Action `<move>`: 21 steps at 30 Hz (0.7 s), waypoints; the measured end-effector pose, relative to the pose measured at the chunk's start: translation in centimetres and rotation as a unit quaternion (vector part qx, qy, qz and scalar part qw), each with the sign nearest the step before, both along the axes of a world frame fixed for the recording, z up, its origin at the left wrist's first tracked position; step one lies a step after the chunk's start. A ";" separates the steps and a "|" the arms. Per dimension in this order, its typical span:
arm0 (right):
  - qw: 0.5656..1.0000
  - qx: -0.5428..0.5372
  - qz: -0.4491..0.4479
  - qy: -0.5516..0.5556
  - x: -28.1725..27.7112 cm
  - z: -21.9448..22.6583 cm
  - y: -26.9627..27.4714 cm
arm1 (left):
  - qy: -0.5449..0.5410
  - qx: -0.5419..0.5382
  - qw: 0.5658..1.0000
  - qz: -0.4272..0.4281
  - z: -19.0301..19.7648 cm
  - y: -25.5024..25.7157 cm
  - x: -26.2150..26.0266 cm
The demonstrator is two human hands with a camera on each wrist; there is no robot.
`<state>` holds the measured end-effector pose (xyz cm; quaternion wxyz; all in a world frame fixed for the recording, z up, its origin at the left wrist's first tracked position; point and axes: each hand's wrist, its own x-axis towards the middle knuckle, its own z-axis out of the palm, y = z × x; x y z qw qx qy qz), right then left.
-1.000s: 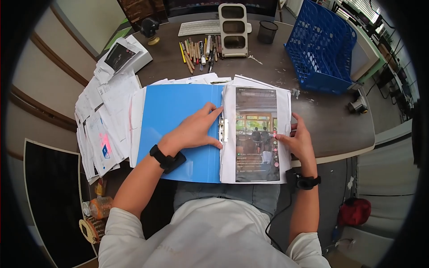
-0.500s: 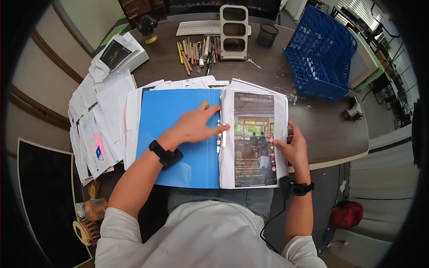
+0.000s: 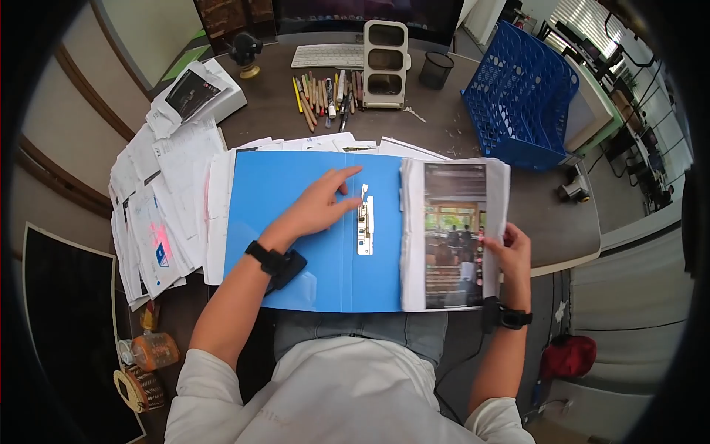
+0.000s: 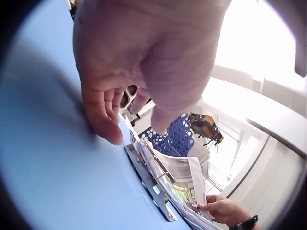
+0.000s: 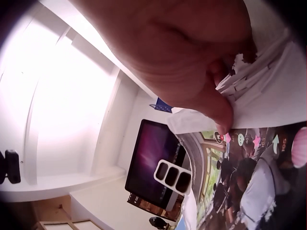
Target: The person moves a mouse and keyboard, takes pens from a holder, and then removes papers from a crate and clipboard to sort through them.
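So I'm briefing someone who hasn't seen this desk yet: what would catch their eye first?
The open blue folder at the desk's near edge, with the left hand lying flat on it beside the metal clip. To its right, the right hand grips a stack of printed pages topped by a photo print. Behind, a blue plastic file rack stands on the right and loose papers spread on the left.

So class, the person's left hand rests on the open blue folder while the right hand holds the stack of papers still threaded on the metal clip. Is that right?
Not quite. The left hand does rest on the blue folder, but the stack of papers held by the right hand is off the metal clip, which lies bare. The head view shows it.
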<state>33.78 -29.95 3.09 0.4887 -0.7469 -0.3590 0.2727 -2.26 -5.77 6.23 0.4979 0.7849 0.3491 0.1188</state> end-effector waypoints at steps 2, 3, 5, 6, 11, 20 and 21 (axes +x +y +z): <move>0.997 0.015 0.003 0.071 -0.3 2.8 -1.4 | -0.018 0.131 0.989 -0.059 0.2 -0.9 -2.6; 0.999 0.018 -0.014 0.030 -0.8 3.4 -1.7 | -0.034 0.255 0.959 -0.120 0.2 -1.8 -3.4; 0.998 0.003 0.013 -0.066 -0.8 4.0 -2.4 | 0.041 0.295 0.942 -0.153 1.2 -4.2 -4.3; 0.986 -0.014 0.045 -0.159 -0.7 4.5 -2.7 | 0.117 0.331 0.919 -0.182 1.4 -5.2 -4.7; 0.986 0.127 -0.037 -0.098 -1.0 9.4 -3.3 | 0.132 0.302 0.932 -0.149 -1.6 -7.3 -4.3; 0.939 0.295 -0.151 0.091 -8.9 15.7 -0.3 | 0.178 0.298 0.934 -0.080 -2.4 -9.1 -0.6; 0.946 0.284 -0.108 0.116 -9.7 14.4 0.6 | 0.037 0.162 0.983 -0.083 -3.0 -8.7 -0.9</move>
